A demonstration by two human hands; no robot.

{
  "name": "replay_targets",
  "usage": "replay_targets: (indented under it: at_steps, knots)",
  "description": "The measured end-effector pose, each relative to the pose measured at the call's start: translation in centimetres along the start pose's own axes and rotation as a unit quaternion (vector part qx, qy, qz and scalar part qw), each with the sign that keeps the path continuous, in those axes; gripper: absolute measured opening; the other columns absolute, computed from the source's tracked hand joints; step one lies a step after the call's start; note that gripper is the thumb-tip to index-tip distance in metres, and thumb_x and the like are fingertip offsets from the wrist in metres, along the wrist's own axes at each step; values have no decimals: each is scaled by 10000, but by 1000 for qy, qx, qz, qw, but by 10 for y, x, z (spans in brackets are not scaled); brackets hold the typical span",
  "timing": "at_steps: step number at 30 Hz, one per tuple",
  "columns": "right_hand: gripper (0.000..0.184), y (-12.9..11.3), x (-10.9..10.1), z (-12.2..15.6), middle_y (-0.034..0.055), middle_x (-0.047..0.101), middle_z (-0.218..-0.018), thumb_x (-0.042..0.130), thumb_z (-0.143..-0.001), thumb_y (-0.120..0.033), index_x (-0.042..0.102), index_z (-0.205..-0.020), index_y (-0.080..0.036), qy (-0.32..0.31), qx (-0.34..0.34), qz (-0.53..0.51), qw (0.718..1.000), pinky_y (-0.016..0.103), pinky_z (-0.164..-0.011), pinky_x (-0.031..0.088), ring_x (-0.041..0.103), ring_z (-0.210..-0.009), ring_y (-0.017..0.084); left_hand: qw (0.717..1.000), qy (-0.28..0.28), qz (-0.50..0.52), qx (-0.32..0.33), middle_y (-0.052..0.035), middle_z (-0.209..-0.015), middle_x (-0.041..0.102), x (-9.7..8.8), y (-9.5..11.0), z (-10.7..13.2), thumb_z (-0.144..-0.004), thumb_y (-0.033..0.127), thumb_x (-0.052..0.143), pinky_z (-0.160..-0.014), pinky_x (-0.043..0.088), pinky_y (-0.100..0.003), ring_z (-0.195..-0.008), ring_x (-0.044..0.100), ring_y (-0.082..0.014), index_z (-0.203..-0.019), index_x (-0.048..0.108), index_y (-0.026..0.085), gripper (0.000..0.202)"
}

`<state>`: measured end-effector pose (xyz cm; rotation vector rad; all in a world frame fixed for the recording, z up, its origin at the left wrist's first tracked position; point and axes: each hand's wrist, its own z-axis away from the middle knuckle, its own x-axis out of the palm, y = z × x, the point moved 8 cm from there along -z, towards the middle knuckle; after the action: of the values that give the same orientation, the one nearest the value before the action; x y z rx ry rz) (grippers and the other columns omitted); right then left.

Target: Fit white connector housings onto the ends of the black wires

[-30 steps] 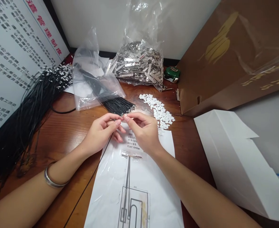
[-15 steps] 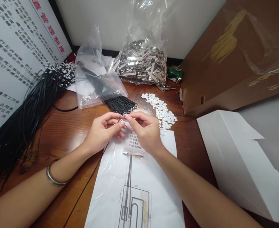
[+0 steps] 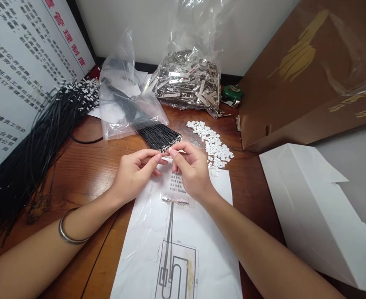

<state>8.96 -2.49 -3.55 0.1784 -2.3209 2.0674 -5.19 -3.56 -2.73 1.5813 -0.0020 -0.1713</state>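
My left hand (image 3: 136,172) and my right hand (image 3: 190,168) meet fingertip to fingertip over the top of a bagged drawing sheet (image 3: 176,245). Both pinch something very small between thumb and forefinger; I cannot make out what it is. Just beyond the fingertips lie the bare ends of a bundle of thin black wires (image 3: 158,137) that spills out of a clear bag (image 3: 123,104). A scatter of small white plastic connectors (image 3: 212,143) lies to the right of my right hand. A metal bangle (image 3: 66,234) circles my left wrist.
A clear bag of silver metal clips (image 3: 187,85) sits at the back beside a green tape measure (image 3: 231,94). A heap of finished black wires (image 3: 36,145) lies left. A brown paper bag (image 3: 307,74) and a white bag (image 3: 313,211) fill the right. A printed board (image 3: 20,62) leans left.
Both hands stay pinched together and have crept slightly up and away toward the wire ends. The thin black wire that trailed below my left hand no longer shows.
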Motion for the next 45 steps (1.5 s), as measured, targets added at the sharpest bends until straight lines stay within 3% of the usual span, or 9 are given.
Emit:
replay_targets:
  at_steps: [12,17,21,24,27,32,45]
  knots:
    - [122,-17,2,4,31,750,-898,625,-874,-321,642,-839,-205,2,-61,-20,998,234,-385,331,436,-424,44,999,-26,32,-33,-83,-838,768,2,-3,-3,-886,471,629,-549,558,-224,-577,678,-131,-940,676,122,356]
    - [118,-15,1,3,23,739,-874,637,-867,-317,650,-848,-201,5,-69,-21,997,236,-397,302,407,-427,38,998,-42,25,-33,-88,-858,766,5,0,-2,-909,473,593,-563,550,-212,-589,668,-119,-927,653,124,355]
    - [111,-7,0,0,-20,641,-738,612,-866,-299,606,-808,-204,-1,-42,-17,999,244,-452,321,428,-480,57,995,-76,51,-46,-79,-828,760,9,1,-3,-903,483,597,-514,524,-184,-571,661,-108,-897,628,133,351]
    - [135,-2,2,-1,-39,543,-667,572,-873,-284,558,-764,-205,-22,-25,-12,999,249,-478,320,440,-523,74,978,-144,118,-90,-69,-794,749,17,-2,-3,-862,519,640,-431,504,-175,-549,669,-123,-877,591,142,381]
    - [154,1,5,0,-47,500,-637,530,-885,-283,522,-751,-207,-47,-7,-18,999,254,-470,307,416,-501,75,945,-216,196,-148,-50,-748,730,26,-6,-1,-834,511,681,-370,497,-185,-516,672,-143,-855,560,148,383]
    - [176,3,8,1,-54,482,-611,505,-892,-300,498,-742,-209,-70,10,-42,997,254,-456,308,403,-472,73,913,-248,252,-205,-38,-732,718,33,-12,3,-871,438,664,-375,524,-194,-488,667,-138,-898,580,134,316]
    - [183,3,9,2,-59,459,-588,516,-871,-275,482,-704,-209,-76,17,-80,994,252,-457,267,385,-480,74,950,-222,181,-128,-70,-829,751,32,-6,3,-851,430,704,-473,548,-175,-576,696,-120,-921,593,116,340]
